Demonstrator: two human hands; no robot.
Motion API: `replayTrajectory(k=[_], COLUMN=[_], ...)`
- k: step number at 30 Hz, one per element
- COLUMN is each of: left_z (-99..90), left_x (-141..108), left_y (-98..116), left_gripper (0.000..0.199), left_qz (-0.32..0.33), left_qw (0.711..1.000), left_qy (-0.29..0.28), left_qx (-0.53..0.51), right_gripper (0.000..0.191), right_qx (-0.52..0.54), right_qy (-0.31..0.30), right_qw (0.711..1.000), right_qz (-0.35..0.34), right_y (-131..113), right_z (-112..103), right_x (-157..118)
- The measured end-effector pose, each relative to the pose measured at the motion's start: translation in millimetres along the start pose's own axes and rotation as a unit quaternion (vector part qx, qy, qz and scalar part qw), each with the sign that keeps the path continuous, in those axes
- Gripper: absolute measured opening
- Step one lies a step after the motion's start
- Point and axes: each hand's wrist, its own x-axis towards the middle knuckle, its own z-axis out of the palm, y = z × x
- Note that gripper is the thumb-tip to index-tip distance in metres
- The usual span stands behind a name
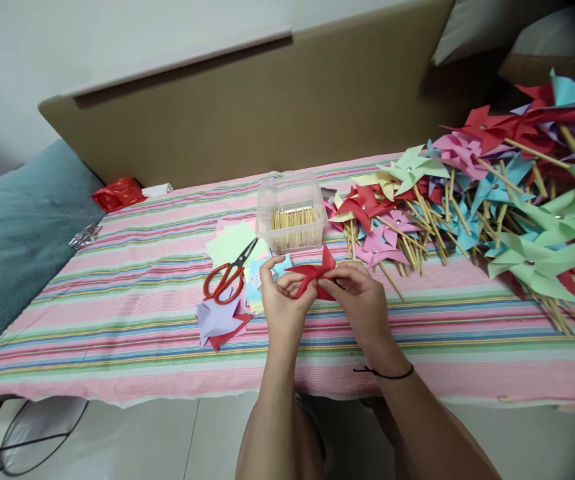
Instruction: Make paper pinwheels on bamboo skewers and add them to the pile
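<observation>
L hand (287, 300) pinches a red paper pinwheel (328, 260) btwn thumb & fingers, index bent up; R hand (362, 293) has thumb & fingers closed on its opp. side. Pinwheel's held over striped cloth (132, 287), near a clear box (292, 189) w/ sticks (295, 228). Scissors (238, 265) lie on paper (232, 244) to L; more pinwheels (460, 223) piled R.

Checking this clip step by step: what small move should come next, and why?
Probably pinch the red pinwheel at its middle with the left hand while the right hand settles the folds. Both hands are on it, and no stick shows on it, whereas many pinwheels lying to the right have sticks.
</observation>
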Motion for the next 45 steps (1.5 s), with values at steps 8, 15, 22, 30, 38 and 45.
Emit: replayTrajectory(k=[8, 15, 22, 30, 38, 45], left_z=[-4.1, -4.2, -8.5, -11.9, -18.2, -30.2], left_x=[3.2, 2.5, 4.8, 4.4, 8.2, 11.7], left_y=[-3.5, -1.9, -0.9, -4.6, -8.9, -9.3], left_gripper=[0.062, 0.072, 0.073, 0.059, 0.058, 0.067], left_qz=[-0.053, -0.078, -0.092, -0.087, -0.091, -0.119], left_qw=[0.997, 0.993, 0.993, 0.994, 0.994, 0.988], left_qy=[-0.048, -0.075, -0.061, -0.001, -0.003, -0.065], left_qx=[-0.035, -0.034, -0.029, -0.060, -0.054, -0.074], right_gripper=[0.081, 0.087, 0.087, 0.087, 0.079, 0.078], right_qx=[0.183, 0.162, 0.152, 0.127, 0.106, 0.099], right_qy=[-0.018, 0.007, -0.034, -0.069, -0.071, -0.123], right_qw=[0.970, 0.975, 0.973, 0.978, 0.983, 0.972], right_qz=[0.159, 0.149, 0.172, 0.148, 0.131, 0.174], right_y=[-10.5, -6.8, -13.5, -8.6, -9.6, -10.8], right_z=[-2.8, -6.5, -9.1, -14.0, -10.1, -11.5], right_x=[3.2, 5.7, 2.6, 4.5, 3.8, 2.5])
